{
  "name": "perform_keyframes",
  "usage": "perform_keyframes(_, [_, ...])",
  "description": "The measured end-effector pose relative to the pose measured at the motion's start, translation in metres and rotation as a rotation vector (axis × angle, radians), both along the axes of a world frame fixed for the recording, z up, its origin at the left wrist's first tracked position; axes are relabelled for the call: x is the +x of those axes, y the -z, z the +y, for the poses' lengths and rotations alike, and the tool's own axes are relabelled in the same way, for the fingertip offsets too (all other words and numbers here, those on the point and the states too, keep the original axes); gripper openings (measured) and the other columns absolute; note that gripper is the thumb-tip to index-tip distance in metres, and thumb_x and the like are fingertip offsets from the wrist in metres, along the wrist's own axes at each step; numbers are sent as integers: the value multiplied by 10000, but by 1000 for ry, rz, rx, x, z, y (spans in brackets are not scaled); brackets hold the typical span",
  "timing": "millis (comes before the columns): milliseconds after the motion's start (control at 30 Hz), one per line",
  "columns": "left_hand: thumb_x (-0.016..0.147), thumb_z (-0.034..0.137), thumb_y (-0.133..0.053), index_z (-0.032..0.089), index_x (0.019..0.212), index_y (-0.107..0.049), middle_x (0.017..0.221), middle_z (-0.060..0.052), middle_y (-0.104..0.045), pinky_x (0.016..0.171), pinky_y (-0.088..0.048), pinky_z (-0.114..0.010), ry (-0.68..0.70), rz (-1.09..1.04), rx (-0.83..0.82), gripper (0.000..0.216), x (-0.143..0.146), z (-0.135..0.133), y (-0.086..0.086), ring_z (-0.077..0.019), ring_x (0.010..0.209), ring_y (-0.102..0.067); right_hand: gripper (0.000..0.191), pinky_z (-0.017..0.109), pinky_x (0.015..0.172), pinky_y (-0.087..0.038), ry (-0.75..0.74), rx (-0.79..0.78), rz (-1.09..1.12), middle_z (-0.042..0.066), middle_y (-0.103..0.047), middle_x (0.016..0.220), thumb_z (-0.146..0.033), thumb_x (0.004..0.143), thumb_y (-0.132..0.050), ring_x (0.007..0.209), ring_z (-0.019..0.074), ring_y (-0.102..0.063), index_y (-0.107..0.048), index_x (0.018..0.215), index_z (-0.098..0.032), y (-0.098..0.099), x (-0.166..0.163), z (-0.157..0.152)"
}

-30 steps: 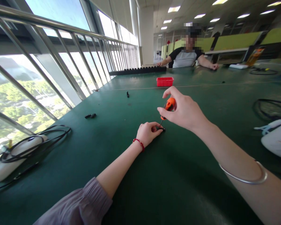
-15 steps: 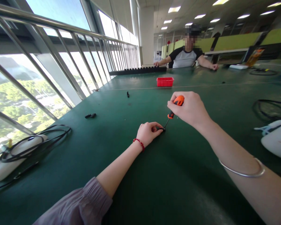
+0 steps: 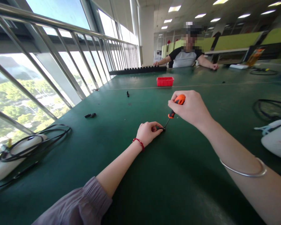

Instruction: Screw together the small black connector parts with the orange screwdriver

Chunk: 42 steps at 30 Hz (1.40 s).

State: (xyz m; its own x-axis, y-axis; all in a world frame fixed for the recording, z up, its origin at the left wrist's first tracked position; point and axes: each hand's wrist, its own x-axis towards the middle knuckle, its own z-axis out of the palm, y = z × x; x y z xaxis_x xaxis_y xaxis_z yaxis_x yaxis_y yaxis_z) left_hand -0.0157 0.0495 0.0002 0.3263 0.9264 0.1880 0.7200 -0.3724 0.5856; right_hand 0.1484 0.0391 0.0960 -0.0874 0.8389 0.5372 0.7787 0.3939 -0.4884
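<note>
My right hand (image 3: 189, 106) is closed around the orange and black handle of a screwdriver (image 3: 171, 115). Its thin shaft slants down to the left, and the tip meets a small black part (image 3: 163, 128) on the green table (image 3: 131, 187). With thumb and fingers, my left hand (image 3: 148, 132) pinches that same part against the tabletop. Most of the part is hidden by the fingers, so I cannot tell its exact kind.
Small black pieces (image 3: 90, 115) lie to the left, another black piece (image 3: 128, 94) farther back. A red bin (image 3: 165, 82) stands ahead. Black cable (image 3: 61, 128) crosses a white object at left. Across the table sits a person (image 3: 184, 57) beside a long black rack (image 3: 138, 71).
My right hand and the screwdriver handle have shifted very slightly to the right and up. The tip stays at the black part, and my left hand keeps its place.
</note>
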Motion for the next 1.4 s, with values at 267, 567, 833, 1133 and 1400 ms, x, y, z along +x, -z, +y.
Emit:
perform_keyframes(267, [791,329,-585,210,884,-705,554,51,-510,563,-329,-224,11,-1,9,192,-1,0,2,-96,537,-453,192,283,552,-350,-12,-29,0,3,-538,525,-313,722,-534,527,136,-477,-536,570,-196,1,1,0])
perform_keyframes(567, [791,324,-583,209,885,-707,554,52,-507,562,-321,-220,18,-6,12,194,-2,0,2,-94,536,-443,180,282,563,-350,-2,-35,25,-1,-533,533,-308,708,-531,530,134,-470,-526,565,-198,4,0,3])
perform_keyframes(833, [788,317,-587,209,886,-707,550,53,-490,564,-320,-220,14,-14,4,189,-3,0,2,-93,536,-436,184,257,532,-321,-26,-47,-47,-31,-517,610,-327,670,-592,535,125,-453,-497,791,-227,-1,3,1])
perform_keyframes(1133, [791,323,-586,209,887,-705,541,54,-472,553,-303,-221,23,-15,6,190,-4,2,4,-91,533,-429,151,261,521,-295,-7,-40,-125,-5,-575,625,-326,778,-484,549,137,-483,-581,820,-218,-14,8,-6])
perform_keyframes(1400, [795,325,-583,213,899,-706,546,51,-494,564,-313,-224,15,1,2,195,-3,0,3,-95,538,-443,219,262,503,-281,42,-67,-246,2,-575,611,-365,833,-425,522,139,-464,-601,808,-236,-20,9,-11])
